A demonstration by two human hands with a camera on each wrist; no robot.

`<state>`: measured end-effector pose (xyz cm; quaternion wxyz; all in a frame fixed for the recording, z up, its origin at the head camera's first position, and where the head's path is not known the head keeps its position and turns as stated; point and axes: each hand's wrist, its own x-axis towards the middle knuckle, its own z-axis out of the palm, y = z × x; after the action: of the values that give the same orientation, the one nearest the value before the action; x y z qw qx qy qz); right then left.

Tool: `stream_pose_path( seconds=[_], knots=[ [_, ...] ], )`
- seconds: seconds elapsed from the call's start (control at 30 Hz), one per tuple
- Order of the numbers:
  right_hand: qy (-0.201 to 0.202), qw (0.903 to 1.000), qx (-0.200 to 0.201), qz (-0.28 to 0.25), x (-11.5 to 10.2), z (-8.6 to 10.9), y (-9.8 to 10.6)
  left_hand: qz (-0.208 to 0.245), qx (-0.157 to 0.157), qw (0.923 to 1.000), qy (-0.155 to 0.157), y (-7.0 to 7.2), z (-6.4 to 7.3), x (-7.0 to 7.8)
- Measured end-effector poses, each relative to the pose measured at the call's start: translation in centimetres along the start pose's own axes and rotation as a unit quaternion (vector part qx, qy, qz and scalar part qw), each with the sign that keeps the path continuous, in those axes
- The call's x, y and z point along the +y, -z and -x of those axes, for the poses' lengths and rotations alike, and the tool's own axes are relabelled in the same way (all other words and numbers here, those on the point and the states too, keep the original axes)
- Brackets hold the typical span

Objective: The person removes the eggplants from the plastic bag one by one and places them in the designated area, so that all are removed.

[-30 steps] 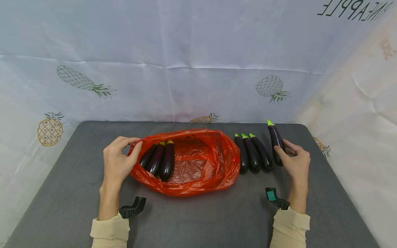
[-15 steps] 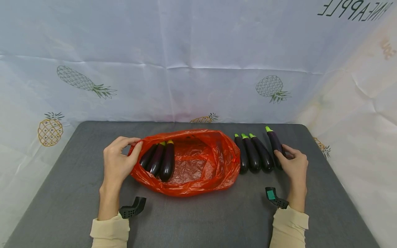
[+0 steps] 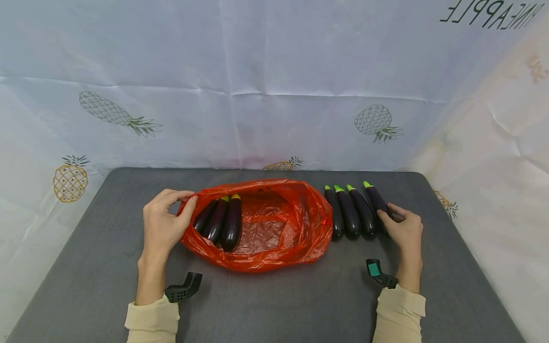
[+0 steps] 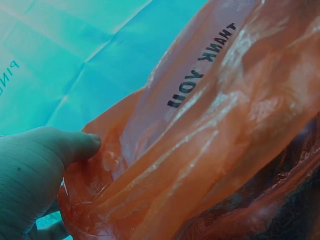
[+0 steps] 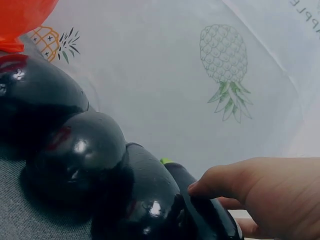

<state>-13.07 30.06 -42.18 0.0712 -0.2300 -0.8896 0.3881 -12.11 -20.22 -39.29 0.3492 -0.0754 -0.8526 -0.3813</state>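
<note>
A red plastic bag lies with its mouth spread on the table; inside, at its left, are three dark eggplants. My left hand pinches the bag's left rim between thumb and fingers. In the left wrist view the thumb presses on the crinkled film. My right hand grips the rightmost eggplant, thumb on its near side, the other fingers mostly hidden. That eggplant lies against a row of three other eggplants, green stems pointing away. In the right wrist view the thumb touches its dark skin.
The grey table has its back edge close behind the bag and the row. A white curtain with pineapple prints hangs behind and at the right. The eggplant row stands right beside the bag's right side.
My right hand has moved left and lowered its eggplant from a raised tilt down beside the row; the neighbouring eggplant's stem shifted slightly right. My left hand and the bag stayed put.
</note>
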Motion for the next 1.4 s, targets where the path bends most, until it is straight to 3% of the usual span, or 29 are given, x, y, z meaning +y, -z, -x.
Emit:
stream_pose_path(
  seconds=[0.63,1.4],
  knots=[
    [-0.024,0.9996,-0.013,0.013,0.57,-0.31,-0.55,0.000,0.000,1.0000,0.000,-0.02,0.09,0.00],
    [-0.018,0.9990,-0.040,0.015,0.25,-0.28,-0.37,0.000,-0.007,0.9999,0.008,-0.13,-0.01,0.11]
  ],
)
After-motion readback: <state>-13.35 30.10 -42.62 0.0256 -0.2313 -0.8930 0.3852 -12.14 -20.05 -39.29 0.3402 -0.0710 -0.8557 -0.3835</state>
